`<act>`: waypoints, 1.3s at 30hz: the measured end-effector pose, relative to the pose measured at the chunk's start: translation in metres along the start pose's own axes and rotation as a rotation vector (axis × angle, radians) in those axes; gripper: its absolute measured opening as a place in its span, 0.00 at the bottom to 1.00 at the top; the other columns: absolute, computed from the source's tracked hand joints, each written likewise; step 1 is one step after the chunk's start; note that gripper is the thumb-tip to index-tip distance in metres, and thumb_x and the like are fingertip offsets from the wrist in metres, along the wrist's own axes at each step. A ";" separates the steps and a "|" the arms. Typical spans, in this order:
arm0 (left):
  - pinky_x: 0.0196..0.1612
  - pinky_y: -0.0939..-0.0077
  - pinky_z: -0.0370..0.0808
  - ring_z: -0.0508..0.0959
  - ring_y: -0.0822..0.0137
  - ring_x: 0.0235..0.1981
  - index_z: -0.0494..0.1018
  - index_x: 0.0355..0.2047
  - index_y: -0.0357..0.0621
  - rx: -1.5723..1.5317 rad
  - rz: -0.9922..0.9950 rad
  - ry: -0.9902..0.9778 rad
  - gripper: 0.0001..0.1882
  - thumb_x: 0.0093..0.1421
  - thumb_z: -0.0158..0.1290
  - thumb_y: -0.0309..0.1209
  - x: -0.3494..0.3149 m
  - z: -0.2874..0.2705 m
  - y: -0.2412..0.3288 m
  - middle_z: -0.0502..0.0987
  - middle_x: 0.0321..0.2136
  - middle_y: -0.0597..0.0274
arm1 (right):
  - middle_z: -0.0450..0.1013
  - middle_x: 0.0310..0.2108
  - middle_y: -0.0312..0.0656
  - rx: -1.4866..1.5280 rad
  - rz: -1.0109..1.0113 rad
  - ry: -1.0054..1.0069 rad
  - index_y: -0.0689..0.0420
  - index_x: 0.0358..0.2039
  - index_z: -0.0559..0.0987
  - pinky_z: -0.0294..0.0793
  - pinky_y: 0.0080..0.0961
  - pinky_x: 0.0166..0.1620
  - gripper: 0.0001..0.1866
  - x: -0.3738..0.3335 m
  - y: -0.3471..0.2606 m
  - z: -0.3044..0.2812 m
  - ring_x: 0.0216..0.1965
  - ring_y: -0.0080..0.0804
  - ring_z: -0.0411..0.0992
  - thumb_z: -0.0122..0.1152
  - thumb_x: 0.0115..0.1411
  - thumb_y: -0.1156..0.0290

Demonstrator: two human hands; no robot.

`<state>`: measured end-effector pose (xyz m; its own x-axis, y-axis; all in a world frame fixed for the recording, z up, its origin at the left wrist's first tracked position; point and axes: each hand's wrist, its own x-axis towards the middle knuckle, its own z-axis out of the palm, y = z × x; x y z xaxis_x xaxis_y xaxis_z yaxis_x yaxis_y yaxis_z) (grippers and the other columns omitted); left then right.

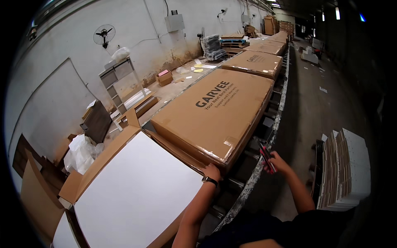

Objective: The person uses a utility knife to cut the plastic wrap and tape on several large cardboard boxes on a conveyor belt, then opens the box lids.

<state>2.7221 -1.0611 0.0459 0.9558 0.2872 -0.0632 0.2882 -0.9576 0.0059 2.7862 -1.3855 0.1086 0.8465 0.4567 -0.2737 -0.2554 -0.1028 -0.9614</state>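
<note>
In front of me lies an opened cardboard box with a flat white panel (142,194) on top; its brown side flap (111,157) stands along the far left. My left hand (211,172), a dark watch on its wrist, is closed at the open box's right corner, beside the neighbouring carton. That large taped carton (178,111) sits end to end with the open box. Over the conveyor's right rail, my right hand (279,163) is wrapped round a slim red and black hand tool (268,159), its exact kind unclear. The tool points up and left, apart from the boxes.
More cartons (254,62) line the roller conveyor, whose worn metal rail (248,188) runs on my right. A stack of flat boards (345,169) stands at the right. Leftward are white plastic wrap (82,153), a small open box (164,78) and a shelf-like frame (120,84).
</note>
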 end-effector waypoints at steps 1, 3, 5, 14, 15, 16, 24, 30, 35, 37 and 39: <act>0.56 0.30 0.46 0.73 0.55 0.46 0.56 0.56 0.27 0.028 0.018 -0.119 0.53 0.41 0.60 0.57 -0.007 -0.014 0.007 0.73 0.44 0.56 | 0.72 0.34 0.50 0.012 -0.001 0.012 0.54 0.48 0.53 0.74 0.27 0.24 0.19 -0.017 0.018 -0.007 0.24 0.32 0.73 0.43 0.56 0.77; 0.56 0.31 0.48 0.72 0.55 0.48 0.53 0.57 0.27 0.004 -0.076 -0.069 0.57 0.39 0.60 0.60 -0.009 -0.023 0.015 0.71 0.47 0.53 | 0.72 0.35 0.49 -0.027 -0.043 0.040 0.53 0.48 0.52 0.72 0.24 0.23 0.20 -0.049 0.038 -0.006 0.23 0.27 0.71 0.44 0.57 0.77; 0.55 0.31 0.50 0.71 0.56 0.50 0.50 0.59 0.26 -0.023 -0.177 -0.020 0.62 0.37 0.60 0.63 -0.013 -0.024 0.018 0.69 0.50 0.49 | 0.72 0.34 0.43 -0.148 -0.077 0.060 0.51 0.52 0.55 0.69 0.20 0.23 0.22 -0.072 0.040 0.015 0.23 0.20 0.67 0.50 0.59 0.72; 0.57 0.40 0.54 0.61 0.51 0.59 0.48 0.59 0.26 -0.036 -0.149 0.245 0.61 0.37 0.62 0.59 -0.021 -0.027 0.015 0.51 0.60 0.41 | 0.71 0.41 0.48 -0.730 -0.439 -0.087 0.47 0.56 0.64 0.71 0.33 0.43 0.25 -0.081 0.017 0.075 0.41 0.41 0.72 0.54 0.58 0.60; 0.58 0.40 0.52 0.58 0.50 0.60 0.49 0.59 0.27 -0.055 -0.143 0.235 0.59 0.38 0.62 0.57 -0.023 -0.032 0.017 0.50 0.61 0.41 | 0.71 0.38 0.46 -0.882 -0.497 -0.060 0.45 0.56 0.65 0.71 0.34 0.40 0.25 -0.073 0.016 0.074 0.39 0.41 0.72 0.55 0.57 0.59; 0.59 0.40 0.50 0.55 0.49 0.62 0.50 0.59 0.28 -0.074 -0.140 0.224 0.57 0.39 0.61 0.56 -0.025 -0.037 0.019 0.48 0.62 0.42 | 0.71 0.35 0.44 -1.034 -0.555 -0.035 0.43 0.55 0.66 0.72 0.35 0.37 0.25 -0.066 0.012 0.074 0.37 0.42 0.71 0.55 0.56 0.58; 0.59 0.39 0.50 0.57 0.50 0.60 0.51 0.59 0.33 -0.191 -0.197 0.418 0.49 0.42 0.58 0.47 -0.037 -0.048 0.032 0.52 0.62 0.49 | 0.67 0.29 0.37 -1.496 -1.007 -0.218 0.33 0.53 0.68 0.70 0.32 0.30 0.25 0.012 -0.058 0.060 0.30 0.36 0.70 0.59 0.52 0.58; 0.57 0.36 0.50 0.58 0.52 0.60 0.49 0.61 0.36 -0.159 -0.245 0.440 0.50 0.42 0.57 0.48 -0.040 -0.047 0.039 0.54 0.61 0.51 | 0.68 0.28 0.37 -1.599 -1.349 -0.357 0.35 0.50 0.70 0.66 0.28 0.29 0.23 0.056 -0.080 0.052 0.31 0.33 0.70 0.57 0.50 0.64; 0.57 0.36 0.50 0.58 0.52 0.60 0.50 0.61 0.39 -0.077 -0.245 0.505 0.49 0.43 0.57 0.49 -0.041 -0.046 0.043 0.56 0.60 0.53 | 0.69 0.29 0.39 -1.689 -1.408 -0.451 0.43 0.48 0.72 0.64 0.28 0.30 0.18 0.055 -0.097 0.064 0.31 0.35 0.70 0.49 0.55 0.65; 0.57 0.35 0.48 0.58 0.53 0.60 0.53 0.61 0.44 -0.079 -0.242 0.540 0.47 0.42 0.57 0.47 -0.043 -0.048 0.045 0.58 0.59 0.55 | 0.70 0.31 0.40 -1.775 -1.338 -0.439 0.47 0.46 0.74 0.63 0.29 0.31 0.17 0.048 -0.099 0.073 0.33 0.36 0.70 0.48 0.56 0.65; 0.58 0.36 0.47 0.58 0.53 0.60 0.54 0.61 0.45 -0.076 -0.258 0.533 0.46 0.42 0.57 0.46 -0.041 -0.052 0.050 0.58 0.59 0.55 | 0.70 0.31 0.41 -1.793 -1.302 -0.459 0.48 0.46 0.74 0.63 0.29 0.31 0.16 0.047 -0.105 0.074 0.33 0.36 0.70 0.48 0.56 0.65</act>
<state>2.7000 -1.1195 0.1012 0.7464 0.5016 0.4374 0.4995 -0.8565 0.1298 2.8183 -1.2874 0.1984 -0.0458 0.9946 0.0927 0.9390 0.0112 0.3436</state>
